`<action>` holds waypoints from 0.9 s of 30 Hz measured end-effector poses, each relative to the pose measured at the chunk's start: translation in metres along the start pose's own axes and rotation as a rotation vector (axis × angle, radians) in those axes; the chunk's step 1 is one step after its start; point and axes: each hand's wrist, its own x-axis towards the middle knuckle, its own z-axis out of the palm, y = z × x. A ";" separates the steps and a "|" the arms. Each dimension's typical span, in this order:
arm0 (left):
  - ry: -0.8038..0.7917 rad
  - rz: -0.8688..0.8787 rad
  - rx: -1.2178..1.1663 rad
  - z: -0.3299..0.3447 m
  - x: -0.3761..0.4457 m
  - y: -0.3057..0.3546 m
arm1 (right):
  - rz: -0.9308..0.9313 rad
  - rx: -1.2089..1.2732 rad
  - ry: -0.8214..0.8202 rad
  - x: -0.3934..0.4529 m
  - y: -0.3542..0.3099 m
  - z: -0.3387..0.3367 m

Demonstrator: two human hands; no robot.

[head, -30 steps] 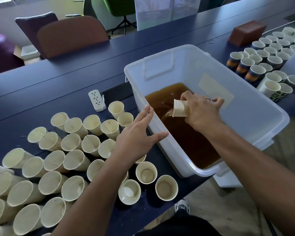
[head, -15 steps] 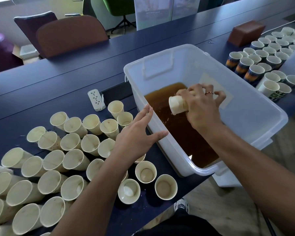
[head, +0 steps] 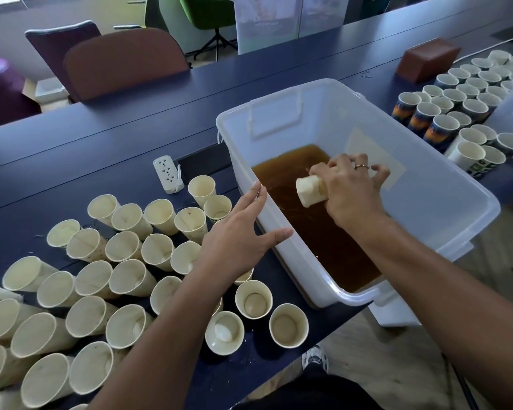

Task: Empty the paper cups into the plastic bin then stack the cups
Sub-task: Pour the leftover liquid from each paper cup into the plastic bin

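A clear plastic bin [head: 444, 184] stands at the table's near edge, partly filled with brown liquid [head: 323, 235]. Over the liquid my right hand [head: 353, 193] grips a cream paper cup [head: 310, 189], tipped on its side with its mouth toward the left; no liquid runs from it. My left hand [head: 237, 241] hovers with straight fingers beside the bin's left wall, above several cream paper cups [head: 125, 261] that cover the table to the left. A few cups [head: 253, 300] at the front hold pale brown liquid.
More cups, some with dark printed sleeves [head: 439, 128], stand in rows right of the bin. A white power strip [head: 168, 174] lies behind the left cups. A brown box [head: 427, 59] sits at the far right. Chairs [head: 125, 60] stand across the dark table.
The stream from the cup has stopped. My right hand lifted the cup a little and turned it more level. My left hand stayed beside the bin.
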 end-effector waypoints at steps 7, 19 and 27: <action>0.002 0.001 -0.008 -0.001 0.000 0.001 | 0.001 -0.006 -0.088 0.000 0.001 0.003; -0.043 0.022 0.001 -0.007 -0.001 0.006 | 0.191 0.401 -0.223 0.002 0.013 -0.006; 0.186 0.028 -0.340 -0.076 -0.027 0.005 | 0.009 0.881 0.028 -0.022 -0.035 -0.072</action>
